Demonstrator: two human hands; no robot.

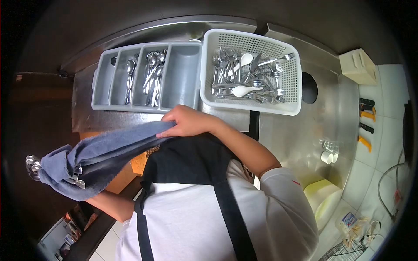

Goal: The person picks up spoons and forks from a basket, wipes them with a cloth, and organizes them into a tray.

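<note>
My right hand [188,122] pinches one end of a blue-grey towel [117,143] in front of the tray. The towel stretches left to my left hand, which is hidden beneath it; only my left forearm [114,205] shows. Several spoons [33,167] are bundled in the towel at that hand, bowls out at the far left and handle ends [78,182] showing on the other side. Beyond my hands sits a grey cutlery tray [182,82] with spoons in its middle compartments. To its right, a white perforated basket [296,74] holds forks, knives and white plastic spoons.
Tray and basket stand on a steel counter [278,139]. A round black object [309,88] lies right of the basket. Glasses and white cups [327,157] stand farther right. Knives [366,128] hang on the tiled wall. A paper roll [322,202] is at my right side.
</note>
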